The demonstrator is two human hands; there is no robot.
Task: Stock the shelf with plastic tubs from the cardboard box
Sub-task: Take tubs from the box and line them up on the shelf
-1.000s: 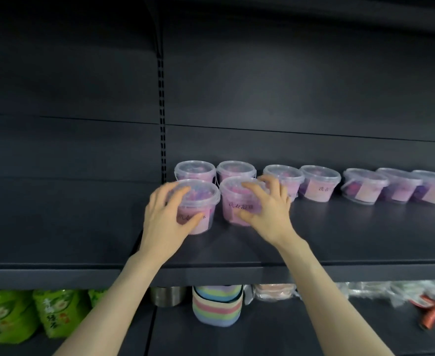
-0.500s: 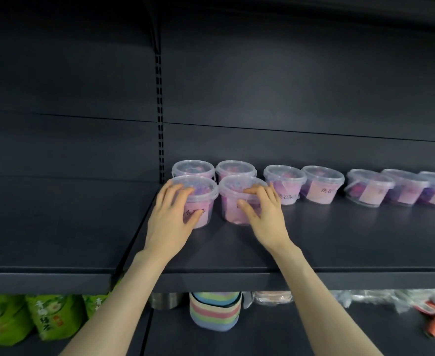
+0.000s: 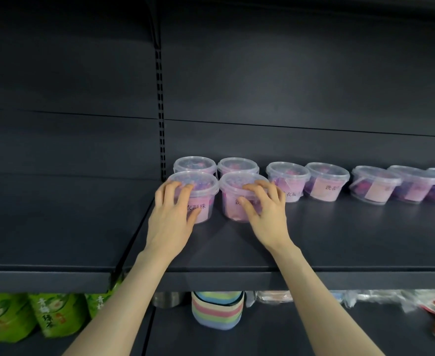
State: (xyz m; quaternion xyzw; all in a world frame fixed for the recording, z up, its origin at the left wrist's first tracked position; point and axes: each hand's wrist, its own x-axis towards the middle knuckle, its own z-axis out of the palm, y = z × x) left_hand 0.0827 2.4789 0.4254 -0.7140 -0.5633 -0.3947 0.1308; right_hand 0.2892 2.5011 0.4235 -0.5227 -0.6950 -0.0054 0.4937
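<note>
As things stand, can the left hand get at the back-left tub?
Probably not head-on: the front-left tub, gripped by the left hand, stands directly before the back-left tub. Only its top looks free.

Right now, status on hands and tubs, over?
Left hand grips front-left tub. Right hand grips front-right tub. Both tubs on shelf, ahead of back row. Nothing in the way.

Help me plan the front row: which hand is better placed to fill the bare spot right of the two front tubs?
Right, probably. The right hand grips the front right tub, next to that bare shelf; the left hand holds the front left tub, both tubs in its way.
</note>
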